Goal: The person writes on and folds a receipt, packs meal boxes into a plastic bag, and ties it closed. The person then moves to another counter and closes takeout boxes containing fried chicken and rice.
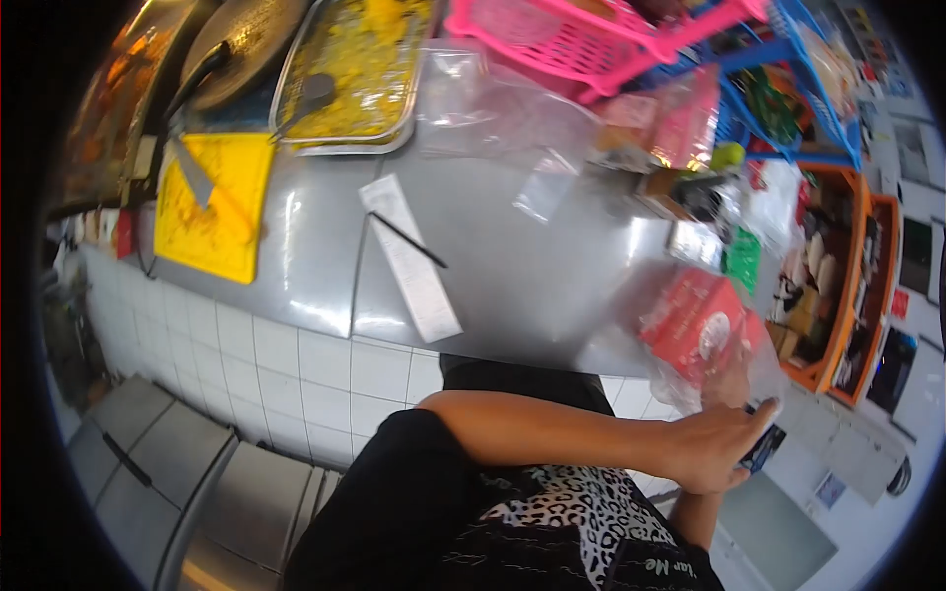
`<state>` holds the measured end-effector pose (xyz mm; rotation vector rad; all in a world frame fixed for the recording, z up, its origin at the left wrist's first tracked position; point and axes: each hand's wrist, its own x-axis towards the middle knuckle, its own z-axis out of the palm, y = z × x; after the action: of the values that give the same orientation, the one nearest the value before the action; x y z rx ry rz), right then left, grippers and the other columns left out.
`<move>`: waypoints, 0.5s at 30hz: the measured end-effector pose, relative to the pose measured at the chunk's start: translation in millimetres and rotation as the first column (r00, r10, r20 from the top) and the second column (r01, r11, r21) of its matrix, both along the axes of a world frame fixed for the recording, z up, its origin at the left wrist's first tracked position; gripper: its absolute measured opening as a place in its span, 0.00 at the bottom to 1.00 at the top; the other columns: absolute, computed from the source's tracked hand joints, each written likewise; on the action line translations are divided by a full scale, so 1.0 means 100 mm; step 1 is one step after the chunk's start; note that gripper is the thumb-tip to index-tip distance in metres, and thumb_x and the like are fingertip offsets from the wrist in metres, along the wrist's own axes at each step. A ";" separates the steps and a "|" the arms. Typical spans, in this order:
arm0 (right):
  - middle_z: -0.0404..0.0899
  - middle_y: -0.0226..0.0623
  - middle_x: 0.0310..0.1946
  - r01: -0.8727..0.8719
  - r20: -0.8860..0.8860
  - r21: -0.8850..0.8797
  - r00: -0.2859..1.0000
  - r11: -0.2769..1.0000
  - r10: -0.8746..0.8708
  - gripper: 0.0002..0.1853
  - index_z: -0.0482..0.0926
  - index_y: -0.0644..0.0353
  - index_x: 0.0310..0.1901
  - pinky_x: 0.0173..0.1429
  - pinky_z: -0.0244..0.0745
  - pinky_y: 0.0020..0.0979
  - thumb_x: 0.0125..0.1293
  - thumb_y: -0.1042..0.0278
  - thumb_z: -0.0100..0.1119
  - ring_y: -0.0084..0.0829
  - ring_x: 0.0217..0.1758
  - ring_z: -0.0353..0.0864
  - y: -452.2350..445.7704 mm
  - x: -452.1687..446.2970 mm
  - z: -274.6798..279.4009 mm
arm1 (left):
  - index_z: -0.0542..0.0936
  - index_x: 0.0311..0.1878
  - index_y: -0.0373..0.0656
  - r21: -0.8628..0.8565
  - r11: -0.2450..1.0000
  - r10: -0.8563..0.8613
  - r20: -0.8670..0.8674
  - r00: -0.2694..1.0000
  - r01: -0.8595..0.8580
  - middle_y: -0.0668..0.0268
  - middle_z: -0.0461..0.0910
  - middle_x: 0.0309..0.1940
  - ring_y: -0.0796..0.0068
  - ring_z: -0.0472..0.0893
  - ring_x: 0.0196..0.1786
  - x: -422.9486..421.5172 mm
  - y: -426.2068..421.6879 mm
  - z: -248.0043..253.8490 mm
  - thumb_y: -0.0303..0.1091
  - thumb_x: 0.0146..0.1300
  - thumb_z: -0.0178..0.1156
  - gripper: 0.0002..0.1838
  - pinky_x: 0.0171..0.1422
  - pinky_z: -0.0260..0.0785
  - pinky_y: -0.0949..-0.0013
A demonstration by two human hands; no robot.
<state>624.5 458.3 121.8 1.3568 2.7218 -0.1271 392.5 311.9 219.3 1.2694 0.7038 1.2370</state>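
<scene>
Left hand (711, 450) by dark object (764, 451), right hand (728, 382) at red package (692, 320), grips unclear

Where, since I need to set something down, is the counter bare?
The widest bare patch of counter lies between the paper strip and red packet; a narrower one, between the strip and yellow board. Crowded: the back, with tray, clear bags and pink basket, and the right, around the green packet.

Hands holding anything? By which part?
Right hand is at the near edge of the red pack; grip unclear. Left hand: cannot tell; a dark object shows beside it.
</scene>
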 end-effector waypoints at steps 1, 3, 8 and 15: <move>0.76 0.56 0.56 -0.016 0.023 -0.013 1.000 1.000 0.016 0.21 0.76 0.64 0.60 0.65 0.71 0.50 0.68 0.65 0.62 0.61 0.60 0.76 -0.02 0.11 0.08 | 0.46 0.76 0.17 -0.015 0.999 -0.030 -0.002 1.000 0.030 0.35 0.79 0.45 0.36 0.80 0.53 0.00 0.07 -0.01 0.32 0.65 0.69 0.50 0.61 0.71 0.48; 0.76 0.55 0.54 -0.035 0.083 -0.033 0.996 0.999 0.038 0.20 0.77 0.64 0.58 0.63 0.72 0.50 0.68 0.67 0.62 0.61 0.59 0.76 -0.08 0.31 0.24 | 0.44 0.77 0.18 0.028 0.993 0.113 -0.035 0.993 -0.112 0.36 0.79 0.45 0.36 0.80 0.52 0.32 0.19 -0.13 0.32 0.64 0.69 0.52 0.60 0.71 0.47; 0.79 0.54 0.50 -0.076 0.233 -0.110 0.967 0.991 0.100 0.17 0.78 0.65 0.55 0.61 0.73 0.50 0.66 0.70 0.62 0.59 0.56 0.78 -0.17 0.89 0.63 | 0.41 0.75 0.13 0.061 0.985 0.155 0.057 0.986 -0.159 0.33 0.81 0.45 0.37 0.84 0.51 0.42 0.51 -0.09 0.25 0.55 0.70 0.56 0.57 0.77 0.50; 0.81 0.52 0.45 -0.052 0.348 -0.146 0.932 0.988 0.100 0.14 0.80 0.66 0.50 0.57 0.75 0.50 0.64 0.74 0.62 0.56 0.52 0.81 -0.02 1.49 1.33 | 0.47 0.76 0.18 0.074 0.990 0.121 0.036 0.992 -0.124 0.37 0.79 0.48 0.38 0.82 0.53 0.43 0.81 -0.13 0.19 0.55 0.68 0.51 0.58 0.74 0.49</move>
<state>773.0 456.1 254.8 1.1117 2.4123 -0.0517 435.5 392.6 206.3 1.2811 0.7265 1.3928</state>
